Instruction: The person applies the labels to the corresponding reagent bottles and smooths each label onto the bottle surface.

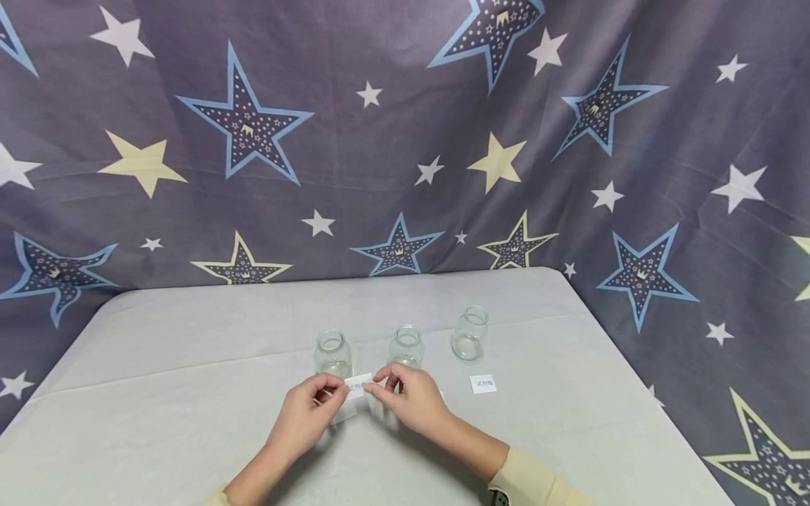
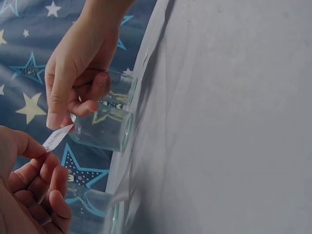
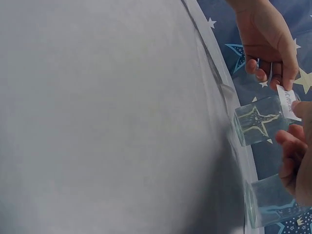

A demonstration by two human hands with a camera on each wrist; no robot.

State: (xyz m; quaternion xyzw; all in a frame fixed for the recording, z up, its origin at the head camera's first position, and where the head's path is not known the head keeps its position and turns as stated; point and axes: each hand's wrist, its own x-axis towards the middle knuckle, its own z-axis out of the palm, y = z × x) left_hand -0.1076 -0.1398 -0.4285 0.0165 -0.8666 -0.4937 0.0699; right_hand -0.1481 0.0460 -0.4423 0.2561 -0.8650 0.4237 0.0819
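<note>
A small white label (image 1: 358, 386) with dark writing is held up between both hands, in front of the left glass jar (image 1: 332, 348). My left hand (image 1: 305, 413) pinches its left end between thumb and forefinger. At the other end, my right hand (image 1: 414, 400) pinches the label's right side, its other fingers curled. The wrist views show the label (image 2: 57, 139) from the side, with a jar (image 3: 258, 119) behind it. In the head view, the middle glass jar (image 1: 406, 343) stands just beyond the right hand, its lower part hidden by the fingers.
A third glass jar (image 1: 470, 334) stands open-topped at the right, with a written white label (image 1: 483, 384) lying flat before it. Pale paper (image 1: 344, 413) lies under the hands, partly hidden. A light cloth covers the table (image 1: 190, 422); a star-patterned curtain (image 1: 354, 161) hangs behind.
</note>
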